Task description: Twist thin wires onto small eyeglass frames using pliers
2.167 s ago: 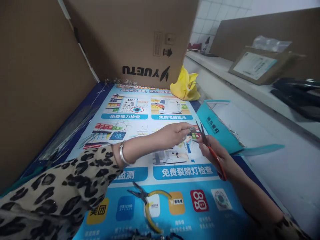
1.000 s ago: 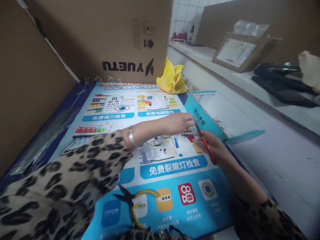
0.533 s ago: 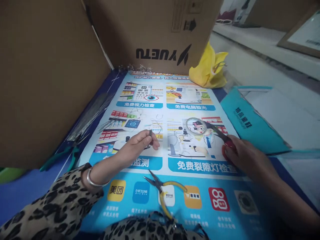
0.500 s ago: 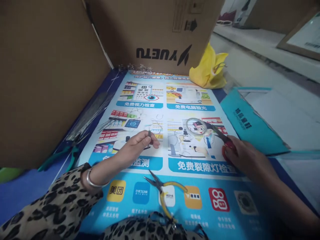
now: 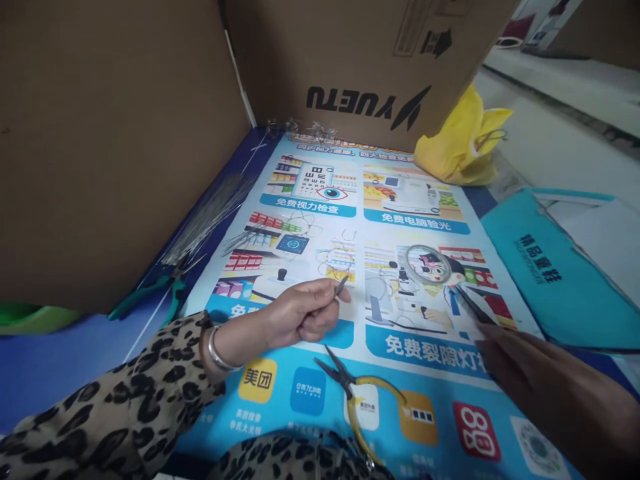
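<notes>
My left hand (image 5: 307,315) is closed in a pinch above the printed poster (image 5: 425,460). A short, thin, greyish piece (image 5: 342,285), perhaps bent wire, sticks up from its fingertips. At the right, my right hand (image 5: 545,383) is wrapped round a pair of pliers (image 5: 475,304), whose dark jaws point up and left; the palm hides the handles now. Yellow-handled needle-nose pliers (image 5: 354,385) lie with jaws apart just below my left hand. Several thin loose wires (image 5: 320,220) rest on the poster beyond it.
Tall cardboard panels (image 5: 370,60) stand at the left and back. Left are a bundle of straight wires (image 5: 215,210) and teal-handled pliers (image 5: 175,293). A yellow bag (image 5: 463,147) and a teal box (image 5: 525,260) sit at the right; small wire pieces (image 5: 315,131) lie at the back.
The view has shifted, so the scene sits farther right. My left hand has turned, showing more of the greyish piece. My right hand still grips the pliers, red handles now hidden.
</notes>
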A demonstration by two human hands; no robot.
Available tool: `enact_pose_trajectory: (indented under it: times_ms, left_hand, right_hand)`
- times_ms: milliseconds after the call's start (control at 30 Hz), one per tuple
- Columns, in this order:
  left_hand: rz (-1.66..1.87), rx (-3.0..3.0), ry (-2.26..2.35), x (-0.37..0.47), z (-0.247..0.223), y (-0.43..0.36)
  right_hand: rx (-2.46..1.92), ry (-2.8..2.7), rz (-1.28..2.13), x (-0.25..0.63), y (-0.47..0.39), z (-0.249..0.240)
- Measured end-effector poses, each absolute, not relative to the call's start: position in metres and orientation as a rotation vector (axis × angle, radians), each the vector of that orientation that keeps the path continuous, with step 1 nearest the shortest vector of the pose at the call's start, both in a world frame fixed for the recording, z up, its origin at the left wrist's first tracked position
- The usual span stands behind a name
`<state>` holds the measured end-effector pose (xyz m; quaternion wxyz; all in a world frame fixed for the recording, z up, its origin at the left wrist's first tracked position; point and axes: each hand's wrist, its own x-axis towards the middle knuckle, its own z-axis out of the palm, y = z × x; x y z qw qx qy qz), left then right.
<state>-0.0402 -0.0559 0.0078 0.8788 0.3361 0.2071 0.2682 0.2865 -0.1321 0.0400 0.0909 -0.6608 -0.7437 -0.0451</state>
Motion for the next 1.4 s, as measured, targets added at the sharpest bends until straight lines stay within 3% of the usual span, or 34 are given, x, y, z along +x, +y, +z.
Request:
enact_pose_trajectory:
  times_ms: [100, 300, 400, 733, 1133, 1400]
  left_hand:
    - [0.502, 0.625, 0.353, -0.038, 0.008, -0.058]
    - [0.51, 0.619, 0.361, -0.035, 0.006, -0.059]
    - [0.494, 0.644, 0.329, -0.035, 0.005, -0.058]
    - [0.498, 0.592, 0.416, -0.036, 0.004, -0.055]
    - [0.5, 0.423, 0.438, -0.035, -0.001, -0.052]
    - [0.495, 0.303, 0.49, -0.034, 0.002, -0.051]
  right_hand:
    - [-1.577, -2.252, 0.331, 0.235, -0.111, 0.058]
    - [-1.327, -1.915, 1.295, 0.151, -0.06, 0.058]
    - [-1.196, -1.637, 1.56, 0.14, -0.049, 0.046]
    - [-1.148, -1.461, 1.632, 0.145, -0.047, 0.024]
    - [-1.195, -1.61, 1.265, 0.15, -0.057, 0.045]
    - [-1.195, -1.356, 1.139, 0.158, -0.057, 0.057]
